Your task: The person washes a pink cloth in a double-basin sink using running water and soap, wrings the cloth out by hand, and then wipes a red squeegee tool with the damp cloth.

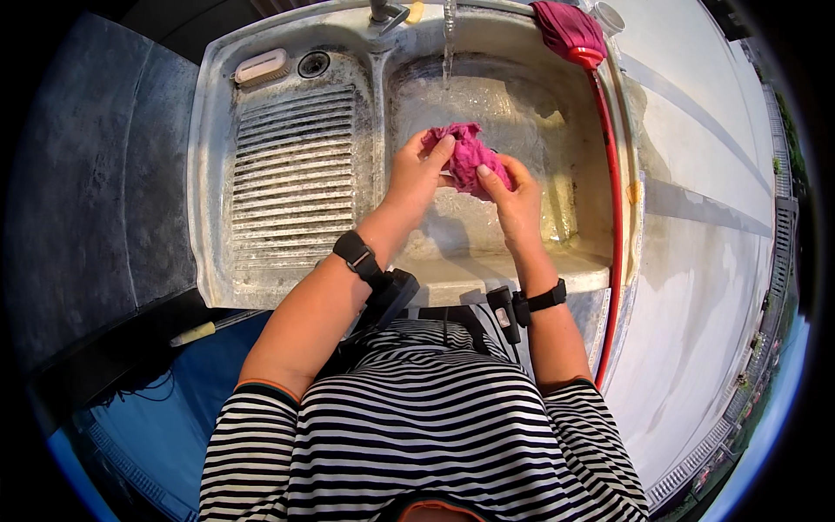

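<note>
A crumpled wet pink cloth [474, 162] is held between my two hands, over the right basin of the sink [383, 252]. My left hand [424, 161] pinches its upper left part between thumb and fingers. At the lower right side of the cloth, my right hand [511, 191] grips it with the thumb on top. Water [449, 39] runs down into the basin just beyond the cloth, and shallow water covers the basin floor.
A ribbed washboard [294, 174] fills the left side, with a scrub brush [262, 67] and a drain [314, 63] beyond it. A red-handled mop [602, 113] with a dark pink head leans along the right rim. The tap [388, 14] stands at the back.
</note>
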Action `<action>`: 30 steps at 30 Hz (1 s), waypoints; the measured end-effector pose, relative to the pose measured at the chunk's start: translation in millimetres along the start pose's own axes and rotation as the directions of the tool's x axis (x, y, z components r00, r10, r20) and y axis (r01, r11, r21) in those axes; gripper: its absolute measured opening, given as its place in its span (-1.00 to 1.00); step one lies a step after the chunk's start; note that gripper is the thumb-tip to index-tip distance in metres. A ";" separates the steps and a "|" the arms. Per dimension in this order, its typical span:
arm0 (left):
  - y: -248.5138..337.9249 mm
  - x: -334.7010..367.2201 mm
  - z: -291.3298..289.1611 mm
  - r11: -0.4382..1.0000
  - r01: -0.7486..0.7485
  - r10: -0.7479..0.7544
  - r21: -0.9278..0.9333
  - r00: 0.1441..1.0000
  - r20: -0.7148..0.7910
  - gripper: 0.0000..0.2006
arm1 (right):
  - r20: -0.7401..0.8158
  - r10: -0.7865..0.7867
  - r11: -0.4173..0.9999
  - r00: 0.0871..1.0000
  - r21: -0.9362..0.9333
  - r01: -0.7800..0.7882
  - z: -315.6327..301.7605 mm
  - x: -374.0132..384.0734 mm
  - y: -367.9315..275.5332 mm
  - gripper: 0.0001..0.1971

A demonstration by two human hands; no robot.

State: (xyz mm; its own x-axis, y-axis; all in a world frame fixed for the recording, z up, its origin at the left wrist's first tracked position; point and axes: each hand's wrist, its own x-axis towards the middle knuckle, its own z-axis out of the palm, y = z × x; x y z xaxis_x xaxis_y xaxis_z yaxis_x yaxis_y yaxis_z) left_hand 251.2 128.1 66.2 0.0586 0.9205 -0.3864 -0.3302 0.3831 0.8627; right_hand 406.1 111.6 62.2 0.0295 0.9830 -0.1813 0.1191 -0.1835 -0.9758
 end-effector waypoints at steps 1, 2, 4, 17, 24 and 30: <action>1.9 -0.3 1.9 0.991 0.033 -0.036 -0.128 0.999 -0.015 -0.68 | 0.002 0.031 0.989 1.000 0.145 -0.031 -3.3 0.7 -6.6 -0.70; 2.5 -0.1 0.4 0.984 0.064 -0.064 -0.166 0.998 0.008 -0.69 | -0.028 0.069 0.943 0.997 0.328 -0.056 -6.2 2.6 -6.4 -0.69; 5.0 1.3 -9.5 0.964 0.129 -0.118 -0.234 0.991 0.059 -0.69 | -0.065 0.156 0.749 0.986 0.658 -0.075 -12.6 8.4 -6.1 -0.65; 37.6 -11.1 10.6 0.971 0.041 -0.148 0.234 0.873 0.464 -0.57 | 0.071 -0.109 0.980 0.991 0.173 0.096 -30.8 -20.0 -54.1 -0.71; 51.3 -17.4 29.7 0.889 -0.233 0.067 0.395 0.918 0.391 -0.76 | 0.108 -0.033 0.990 0.994 0.142 0.018 -82.3 -28.1 -44.1 -0.63; 49.0 -10.3 47.0 0.637 -0.507 0.364 0.581 0.862 0.353 -0.78 | 0.017 0.088 0.914 0.996 -0.398 -0.074 -89.2 -46.6 -3.6 -0.72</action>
State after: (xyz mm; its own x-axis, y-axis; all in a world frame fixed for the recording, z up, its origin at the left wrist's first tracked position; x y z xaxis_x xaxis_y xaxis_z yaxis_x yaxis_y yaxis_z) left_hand 278.6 141.0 127.7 0.2630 0.9599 0.0967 0.3070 -0.1782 0.9349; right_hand 492.8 65.8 85.1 0.0226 0.9630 -0.2686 0.5019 -0.2433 -0.8300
